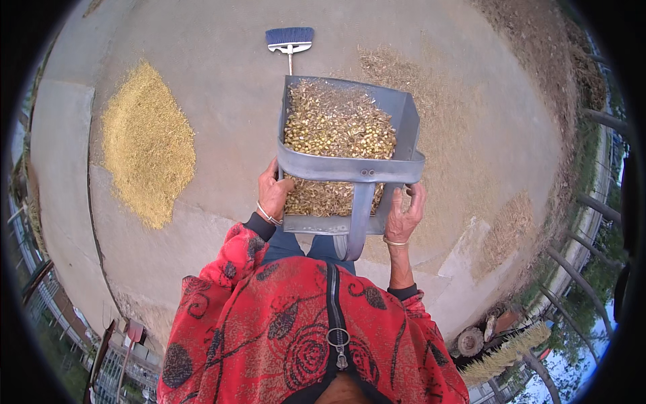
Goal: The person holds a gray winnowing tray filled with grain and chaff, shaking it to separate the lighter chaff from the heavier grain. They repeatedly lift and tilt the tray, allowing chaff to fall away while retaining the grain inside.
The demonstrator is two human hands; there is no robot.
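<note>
A grey metal scoop (410, 121) with a band across its top and a looped strap handle is held up in front of my body. Inside it lie yellowish beans or peas (338, 134) mixed with bits of dry husk and stalk. My left hand (274, 191) grips the scoop's left side, thumb over the edge. On the right side, my right hand (405, 214) is against the scoop, fingers up and thumb raised; the contact is partly hidden behind the wall. Both wrists wear bracelets.
A heap of yellow beans or grain (149, 146) lies on the concrete at left. Beyond the scoop is a blue-bristled broom (289, 39). Chaff (393, 68) is scattered at right, with another chaff patch (508, 232) lower down. A red shovel (135, 331) stands at lower left.
</note>
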